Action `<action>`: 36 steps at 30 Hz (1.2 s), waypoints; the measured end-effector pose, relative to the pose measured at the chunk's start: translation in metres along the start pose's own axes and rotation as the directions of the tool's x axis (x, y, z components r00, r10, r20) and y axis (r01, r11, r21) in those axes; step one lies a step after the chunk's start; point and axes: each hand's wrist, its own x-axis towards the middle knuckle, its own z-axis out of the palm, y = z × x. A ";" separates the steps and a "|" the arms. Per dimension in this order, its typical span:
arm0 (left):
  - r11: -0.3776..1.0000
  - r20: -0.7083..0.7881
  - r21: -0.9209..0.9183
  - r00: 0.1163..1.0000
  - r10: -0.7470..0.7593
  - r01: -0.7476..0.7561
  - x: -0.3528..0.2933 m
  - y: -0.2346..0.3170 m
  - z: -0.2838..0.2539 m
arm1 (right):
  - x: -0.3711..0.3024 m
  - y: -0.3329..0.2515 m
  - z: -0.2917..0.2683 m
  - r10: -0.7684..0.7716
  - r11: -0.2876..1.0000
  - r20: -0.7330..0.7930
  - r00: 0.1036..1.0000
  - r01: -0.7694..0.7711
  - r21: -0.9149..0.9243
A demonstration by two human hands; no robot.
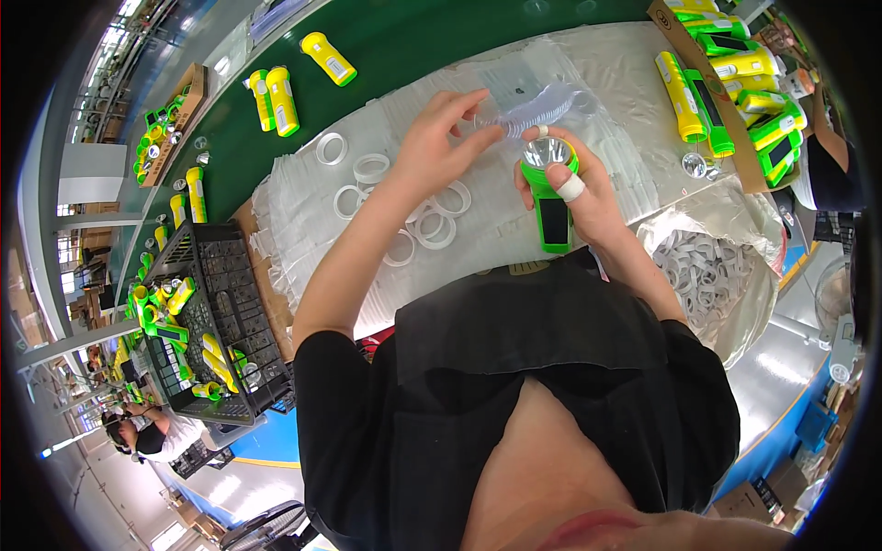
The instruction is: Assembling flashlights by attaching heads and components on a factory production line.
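Observation:
My right hand point(588, 179) grips a green flashlight point(553, 216) with a dark panel on its side. The flashlight's silver reflector point(548, 151) faces up, and white wraps cover parts of my thumb and a finger. Just left of it, my left hand point(439, 147) has its thumb and index finger spread apart, close to a row of thin clear discs point(542, 112) in clear plastic. Whether a fingertip touches a disc I cannot tell. Several white rings point(435, 228) lie on the pale sheeting point(487, 216) under and beside my left forearm.
An open bag of white rings point(703, 275) sits at right. Yellow-green flashlights point(680, 96) lie at the upper right beside a cardboard box point(735, 138). More flashlights point(274, 101) lie on the green surface point(386, 64). A black crate point(243, 308) stands at left. People work nearby.

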 end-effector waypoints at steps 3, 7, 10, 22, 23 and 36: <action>0.980 -0.044 -0.012 0.979 0.197 -0.198 -0.023 0.038 -0.011 | 0.010 0.003 0.010 0.023 0.998 0.070 0.997 -0.027 0.061; 0.969 -0.072 0.127 0.972 0.224 -0.214 -0.045 0.042 -0.008 | 0.018 0.005 0.023 0.063 0.997 0.144 0.988 -0.068 0.031; 0.934 -0.105 0.189 0.940 0.325 -0.302 -0.054 0.040 -0.011 | 0.023 0.011 0.030 0.095 0.995 0.217 0.972 -0.094 -0.017; 0.917 -0.225 0.137 0.889 0.398 -0.375 -0.052 0.031 -0.020 | 0.040 0.014 0.043 0.046 0.999 0.394 0.918 -0.053 0.006; 0.916 -0.225 0.137 0.889 0.398 -0.376 -0.051 0.032 -0.022 | 0.041 0.014 0.042 0.045 0.999 0.394 0.918 -0.052 0.006; 0.928 -0.244 0.146 0.897 0.370 -0.343 -0.052 0.029 -0.013 | 0.047 0.029 0.034 0.009 1.000 0.426 0.905 -0.016 0.012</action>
